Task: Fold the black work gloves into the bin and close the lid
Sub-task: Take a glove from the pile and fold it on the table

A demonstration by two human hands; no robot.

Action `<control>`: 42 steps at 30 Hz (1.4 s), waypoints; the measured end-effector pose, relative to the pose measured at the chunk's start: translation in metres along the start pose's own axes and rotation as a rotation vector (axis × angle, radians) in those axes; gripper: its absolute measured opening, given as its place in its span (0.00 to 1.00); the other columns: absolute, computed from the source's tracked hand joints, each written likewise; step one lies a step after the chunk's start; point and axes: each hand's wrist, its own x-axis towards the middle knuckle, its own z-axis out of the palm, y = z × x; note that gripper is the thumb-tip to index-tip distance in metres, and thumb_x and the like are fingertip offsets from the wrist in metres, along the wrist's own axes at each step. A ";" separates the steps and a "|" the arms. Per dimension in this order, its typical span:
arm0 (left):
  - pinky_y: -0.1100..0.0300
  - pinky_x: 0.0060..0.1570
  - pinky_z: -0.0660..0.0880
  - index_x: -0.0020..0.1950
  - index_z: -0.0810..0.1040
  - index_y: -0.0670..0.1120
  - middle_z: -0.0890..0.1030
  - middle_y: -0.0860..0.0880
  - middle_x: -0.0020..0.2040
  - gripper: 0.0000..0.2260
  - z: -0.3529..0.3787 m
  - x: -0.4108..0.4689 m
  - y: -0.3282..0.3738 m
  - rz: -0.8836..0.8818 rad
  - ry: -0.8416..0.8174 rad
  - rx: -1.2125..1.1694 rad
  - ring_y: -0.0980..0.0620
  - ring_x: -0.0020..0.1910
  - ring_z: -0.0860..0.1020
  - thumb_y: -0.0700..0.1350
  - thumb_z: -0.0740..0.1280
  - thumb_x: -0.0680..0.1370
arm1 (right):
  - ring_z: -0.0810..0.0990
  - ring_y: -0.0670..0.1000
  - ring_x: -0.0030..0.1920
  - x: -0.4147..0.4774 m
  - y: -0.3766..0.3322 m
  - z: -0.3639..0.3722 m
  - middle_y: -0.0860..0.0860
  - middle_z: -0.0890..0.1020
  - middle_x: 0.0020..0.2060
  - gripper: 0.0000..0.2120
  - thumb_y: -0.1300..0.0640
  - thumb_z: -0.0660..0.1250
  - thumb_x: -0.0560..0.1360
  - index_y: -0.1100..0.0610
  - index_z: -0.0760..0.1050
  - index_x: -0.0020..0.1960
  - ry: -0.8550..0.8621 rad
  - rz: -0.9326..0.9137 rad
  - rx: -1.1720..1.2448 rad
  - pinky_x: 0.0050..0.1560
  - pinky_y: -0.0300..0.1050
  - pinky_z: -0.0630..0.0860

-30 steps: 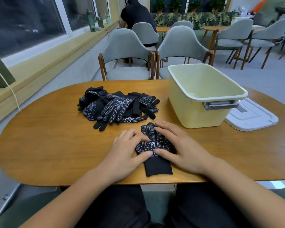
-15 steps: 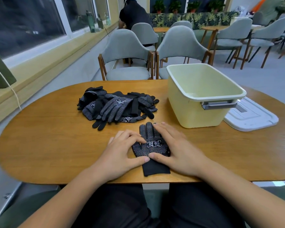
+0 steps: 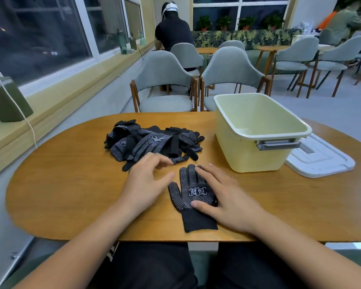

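Observation:
One black dotted work glove [image 3: 193, 197] lies flat near the front edge of the wooden table [image 3: 71, 184], palm up with a white logo. My right hand [image 3: 223, 195] rests flat on its right side, fingers straight, thumb across the wrist part. My left hand [image 3: 148, 182] hovers just left of the glove with relaxed fingers, holding nothing, close to the pile of black gloves [image 3: 152, 142] behind it. The pale yellow bin [image 3: 256, 157] stands open at the right with nothing visible inside. Its white lid [image 3: 321, 161] lies flat on the table to the bin's right.
Two grey chairs [image 3: 165, 84] stand at the table's far side. A person in black sits with their back turned at a table behind them. A window ledge runs along the left with a green box [image 3: 6, 99] and a white cable.
My left hand has lifted off the glove and moved left and back toward the pile. The glove now lies uncovered on its left side. My right hand stays on it.

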 end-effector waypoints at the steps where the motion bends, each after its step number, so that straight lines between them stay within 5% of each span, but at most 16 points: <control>1: 0.59 0.55 0.78 0.53 0.83 0.54 0.82 0.58 0.50 0.08 -0.004 0.011 0.000 -0.012 0.039 -0.006 0.57 0.51 0.81 0.43 0.77 0.77 | 0.46 0.42 0.86 0.001 0.000 -0.001 0.40 0.55 0.86 0.43 0.22 0.57 0.79 0.40 0.52 0.87 -0.007 0.001 -0.007 0.85 0.54 0.56; 5: 0.68 0.50 0.73 0.54 0.83 0.53 0.82 0.58 0.50 0.06 -0.019 0.060 -0.007 -0.084 0.082 0.055 0.62 0.50 0.79 0.41 0.71 0.81 | 0.45 0.41 0.86 0.000 -0.001 -0.003 0.40 0.55 0.86 0.41 0.22 0.55 0.80 0.40 0.54 0.86 -0.025 -0.001 -0.039 0.85 0.55 0.55; 11: 0.56 0.57 0.78 0.56 0.84 0.52 0.83 0.55 0.53 0.07 -0.025 0.133 -0.034 -0.094 0.014 0.228 0.55 0.51 0.80 0.42 0.69 0.83 | 0.43 0.40 0.86 0.002 0.001 -0.006 0.37 0.52 0.86 0.44 0.19 0.53 0.78 0.40 0.51 0.87 -0.057 0.003 -0.051 0.86 0.54 0.53; 21: 0.48 0.68 0.78 0.62 0.85 0.57 0.83 0.54 0.63 0.15 -0.001 0.188 -0.044 0.012 -0.362 0.386 0.52 0.64 0.80 0.38 0.70 0.82 | 0.45 0.41 0.86 0.003 0.003 -0.004 0.38 0.54 0.85 0.47 0.18 0.55 0.76 0.40 0.51 0.87 -0.048 0.016 -0.028 0.86 0.52 0.54; 27: 0.42 0.70 0.74 0.63 0.84 0.59 0.80 0.52 0.65 0.12 0.012 0.202 -0.040 0.080 -0.422 0.532 0.47 0.67 0.76 0.46 0.74 0.81 | 0.46 0.40 0.85 0.002 0.001 -0.006 0.37 0.53 0.85 0.47 0.18 0.56 0.76 0.41 0.52 0.87 -0.045 0.018 -0.029 0.86 0.48 0.52; 33: 0.48 0.62 0.74 0.48 0.80 0.57 0.80 0.56 0.55 0.06 0.008 0.204 -0.039 0.089 -0.394 0.546 0.48 0.60 0.78 0.48 0.75 0.79 | 0.46 0.40 0.85 0.001 0.001 -0.008 0.37 0.54 0.85 0.47 0.18 0.56 0.76 0.40 0.52 0.87 -0.043 0.025 -0.032 0.85 0.46 0.51; 37: 0.49 0.60 0.76 0.51 0.78 0.55 0.85 0.54 0.53 0.04 -0.009 0.203 -0.040 0.055 -0.343 0.489 0.48 0.56 0.81 0.47 0.72 0.80 | 0.47 0.40 0.85 0.001 0.000 -0.008 0.36 0.53 0.85 0.47 0.18 0.56 0.76 0.40 0.52 0.86 -0.047 0.031 -0.023 0.85 0.46 0.52; 42: 0.60 0.44 0.73 0.54 0.81 0.51 0.85 0.55 0.47 0.06 -0.049 0.208 -0.031 0.024 -0.255 0.362 0.50 0.50 0.82 0.42 0.72 0.80 | 0.48 0.41 0.85 0.001 0.001 -0.007 0.36 0.53 0.85 0.47 0.17 0.55 0.75 0.39 0.52 0.86 -0.048 0.032 -0.030 0.85 0.48 0.54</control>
